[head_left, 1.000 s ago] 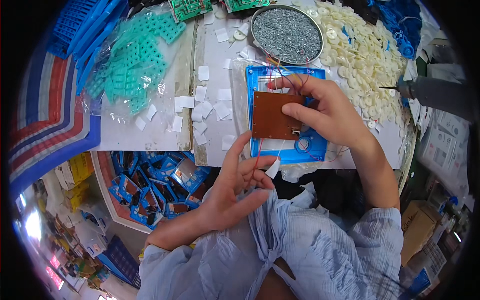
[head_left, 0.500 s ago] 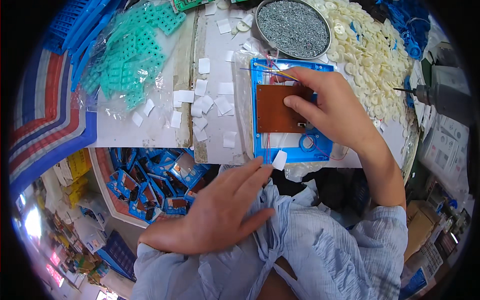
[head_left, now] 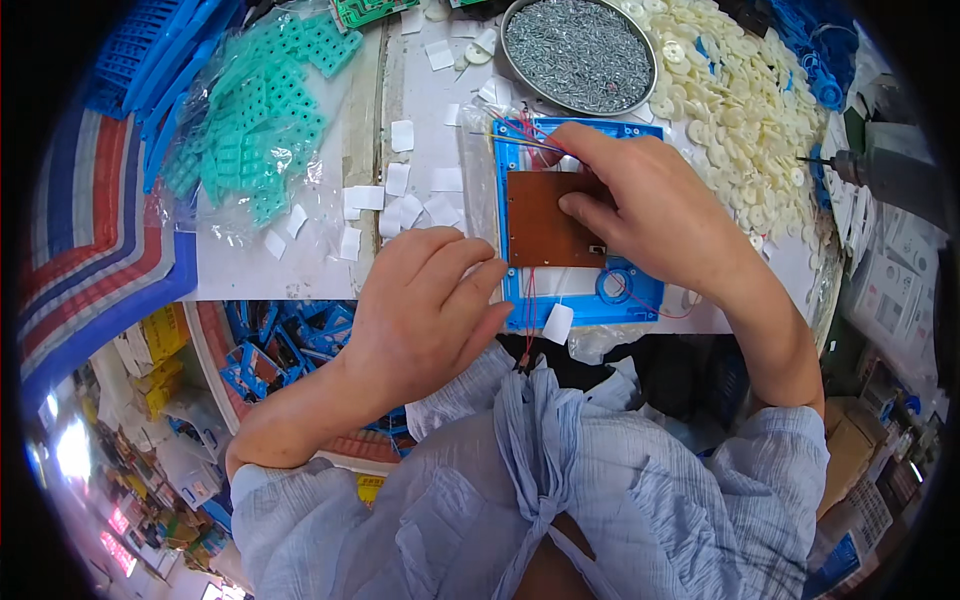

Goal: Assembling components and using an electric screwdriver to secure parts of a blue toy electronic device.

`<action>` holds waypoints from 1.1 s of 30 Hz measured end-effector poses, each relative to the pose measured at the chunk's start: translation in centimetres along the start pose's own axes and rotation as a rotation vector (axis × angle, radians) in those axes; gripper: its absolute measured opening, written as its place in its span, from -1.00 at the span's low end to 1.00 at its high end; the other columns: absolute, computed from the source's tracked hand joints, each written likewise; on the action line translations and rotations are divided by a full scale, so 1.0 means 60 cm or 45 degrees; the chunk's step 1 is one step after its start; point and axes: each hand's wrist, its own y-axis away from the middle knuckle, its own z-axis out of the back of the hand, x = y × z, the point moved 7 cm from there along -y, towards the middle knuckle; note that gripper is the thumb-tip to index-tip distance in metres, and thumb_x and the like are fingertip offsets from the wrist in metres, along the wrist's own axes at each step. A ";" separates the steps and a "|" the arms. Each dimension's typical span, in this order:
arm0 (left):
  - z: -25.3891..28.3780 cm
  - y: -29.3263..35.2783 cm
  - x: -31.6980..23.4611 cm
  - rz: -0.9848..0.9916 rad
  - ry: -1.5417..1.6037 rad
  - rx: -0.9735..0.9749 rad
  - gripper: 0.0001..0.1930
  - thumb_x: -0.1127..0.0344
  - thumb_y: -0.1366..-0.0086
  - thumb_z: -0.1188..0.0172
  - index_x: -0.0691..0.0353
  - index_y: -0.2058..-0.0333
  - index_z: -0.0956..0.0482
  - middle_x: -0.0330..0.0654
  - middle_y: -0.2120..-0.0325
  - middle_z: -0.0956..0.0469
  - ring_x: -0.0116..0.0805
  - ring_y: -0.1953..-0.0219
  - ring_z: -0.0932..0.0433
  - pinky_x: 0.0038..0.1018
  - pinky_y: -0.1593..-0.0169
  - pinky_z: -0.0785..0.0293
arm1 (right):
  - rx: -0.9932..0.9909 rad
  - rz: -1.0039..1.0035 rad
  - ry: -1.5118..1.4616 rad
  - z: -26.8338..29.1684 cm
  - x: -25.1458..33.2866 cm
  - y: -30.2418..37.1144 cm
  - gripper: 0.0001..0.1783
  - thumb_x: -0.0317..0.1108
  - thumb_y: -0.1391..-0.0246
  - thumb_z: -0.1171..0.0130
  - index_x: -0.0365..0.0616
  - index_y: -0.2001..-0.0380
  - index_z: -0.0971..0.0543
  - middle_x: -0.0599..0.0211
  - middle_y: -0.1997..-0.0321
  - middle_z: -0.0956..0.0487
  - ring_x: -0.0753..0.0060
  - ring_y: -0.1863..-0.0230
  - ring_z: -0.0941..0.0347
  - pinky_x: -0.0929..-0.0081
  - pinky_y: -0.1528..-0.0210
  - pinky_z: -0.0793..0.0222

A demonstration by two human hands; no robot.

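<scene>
A blue plastic case (head_left: 503,150) lies at the table's near edge, with a brown circuit board (head_left: 545,225) inside it. My right hand (head_left: 650,200) grips the board from the right: the thumb presses on its face and the fingers bend at its top edge, beside thin coloured wires (head_left: 515,135). What those fingertips touch is partly hidden. At the case's left edge, my left hand (head_left: 425,310) hovers with loosely bent fingers and the thumb apart, holding nothing visible. Thin red wires (head_left: 529,300) hang from the board over the near rim, next to a white tag (head_left: 559,324).
A metal bowl of screws (head_left: 580,55) stands beyond the case, with a heap of cream plastic discs (head_left: 745,130) to its right. Green pads (head_left: 265,120) and white paper pieces (head_left: 365,197) lie left. A power screwdriver (head_left: 890,175) sits right; a bin holds blue cases (head_left: 270,360).
My left hand has moved up and forward from the near edge to the case's left side. My right hand keeps its grip; the case and board have shifted very little.
</scene>
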 end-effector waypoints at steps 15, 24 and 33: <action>-0.014 -0.043 -0.012 -0.185 -0.151 0.333 -0.32 -0.01 -0.06 -0.46 0.29 -0.09 -0.58 -0.09 -0.17 -0.52 -0.17 -0.34 -0.40 0.03 -0.35 -0.17 | 0.141 0.204 0.416 -0.037 0.056 0.115 -0.13 0.03 0.02 -0.37 -0.41 -0.23 -0.44 -0.08 -0.44 -0.35 -0.06 -0.50 -0.19 -0.08 -0.49 -0.07; -0.002 -0.048 -0.005 -0.219 -0.195 0.363 -0.34 0.04 -0.04 -0.49 0.20 -0.10 -0.60 -0.18 -0.13 -0.53 -0.19 -0.35 -0.39 0.14 -0.34 -0.10 | 0.213 0.289 0.410 -0.028 0.062 0.115 -0.19 0.05 -0.05 -0.33 -0.43 -0.19 -0.51 -0.17 -0.40 -0.37 -0.11 -0.48 -0.20 -0.02 -0.47 -0.11; 0.013 -0.101 -0.003 -0.301 -0.117 0.591 -0.59 0.14 -0.09 -0.47 0.13 0.09 -0.68 -0.20 0.01 -0.58 -0.20 -0.21 -0.49 -0.03 -0.29 -0.27 | 0.231 0.290 0.485 -0.041 0.070 0.119 -0.24 0.02 0.00 -0.37 -0.41 -0.12 -0.57 -0.21 -0.38 -0.38 -0.19 -0.46 -0.21 -0.03 -0.46 -0.14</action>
